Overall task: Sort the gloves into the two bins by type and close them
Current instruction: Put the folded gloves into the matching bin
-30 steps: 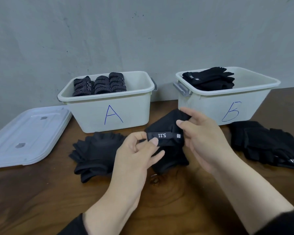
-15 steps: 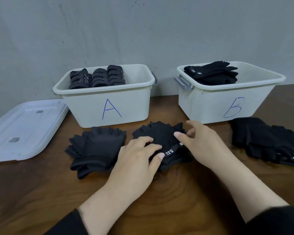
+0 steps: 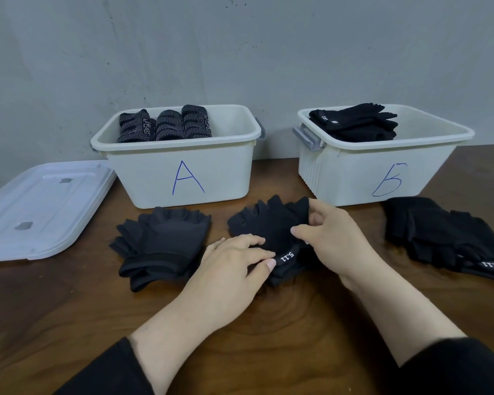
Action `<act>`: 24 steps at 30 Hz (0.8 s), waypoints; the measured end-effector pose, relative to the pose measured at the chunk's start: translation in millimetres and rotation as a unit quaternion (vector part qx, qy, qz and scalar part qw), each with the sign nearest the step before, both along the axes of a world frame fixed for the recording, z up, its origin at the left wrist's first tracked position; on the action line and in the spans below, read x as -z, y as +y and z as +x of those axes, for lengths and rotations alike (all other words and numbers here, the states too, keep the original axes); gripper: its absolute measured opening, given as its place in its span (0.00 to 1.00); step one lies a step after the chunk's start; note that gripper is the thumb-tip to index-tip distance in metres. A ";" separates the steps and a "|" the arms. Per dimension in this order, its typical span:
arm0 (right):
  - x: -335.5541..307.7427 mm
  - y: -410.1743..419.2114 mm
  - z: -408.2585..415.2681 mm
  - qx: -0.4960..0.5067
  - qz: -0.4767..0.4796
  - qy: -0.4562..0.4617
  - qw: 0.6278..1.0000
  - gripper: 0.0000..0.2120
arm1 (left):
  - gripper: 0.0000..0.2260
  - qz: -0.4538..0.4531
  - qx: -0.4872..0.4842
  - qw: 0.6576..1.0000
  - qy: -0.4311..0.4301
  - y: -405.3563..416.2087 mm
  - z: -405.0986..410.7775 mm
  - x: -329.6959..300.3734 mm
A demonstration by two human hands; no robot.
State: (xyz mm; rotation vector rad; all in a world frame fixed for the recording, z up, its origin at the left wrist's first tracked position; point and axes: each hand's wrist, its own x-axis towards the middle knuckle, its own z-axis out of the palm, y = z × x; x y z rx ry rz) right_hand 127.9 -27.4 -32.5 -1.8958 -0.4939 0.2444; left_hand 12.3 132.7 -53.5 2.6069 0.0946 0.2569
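- The left hand [image 3: 234,269] lies low over the near edge of the black glove [image 3: 271,232] in the middle of the table [image 3: 268,337], fingers gently bent, fingertips pressing the cuff strap beside its white lettering; it pins the cloth without closing round it.
- The right hand [image 3: 334,238] is just as near, on the glove's right side, thumb and curled fingers pinching the fabric's edge.
- The glove's long axis runs from cuff, nearest the person, to finger stubs pointing away, toward the gap between the bins.
- Bin B [image 3: 377,166], already holding similar black gloves, stands just beyond the right hand, so that hand likely carries.
- Bin A [image 3: 183,172] holds patterned gloves.
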 end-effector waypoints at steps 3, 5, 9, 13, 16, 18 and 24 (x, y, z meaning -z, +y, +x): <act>-0.9 2.4 -3.5 0.008 0.119 0.074 0.990 0.17 | 0.10 -0.070 -0.057 0.992 -0.085 0.2 0.6 -1.0; -3.4 2.1 -1.9 0.027 0.169 0.090 0.981 0.17 | 0.10 -0.132 -0.113 0.977 -0.125 0.0 2.3 -3.0; -9.1 -2.3 4.5 0.048 0.264 0.100 0.958 0.18 | 0.26 -0.294 -0.182 0.934 -0.088 -7.9 11.8 -9.8; -12.5 -4.4 5.4 0.039 0.317 0.088 0.944 0.20 | 0.32 -0.458 -0.155 0.873 -0.064 -21.7 30.4 -7.8; -12.9 -4.6 4.7 0.022 0.325 0.083 0.942 0.22 | 0.17 -0.553 -0.091 0.825 -0.074 -34.9 44.0 -9.0; -12.8 -6.6 6.2 0.019 0.327 0.081 0.941 0.22 | 0.15 -0.603 -0.061 0.790 -0.089 -42.1 50.4 -12.7; -12.6 -11.3 13.2 0.001 0.313 0.085 0.946 0.24 | 0.17 -0.710 -0.009 0.696 -0.102 -38.6 66.9 -10.2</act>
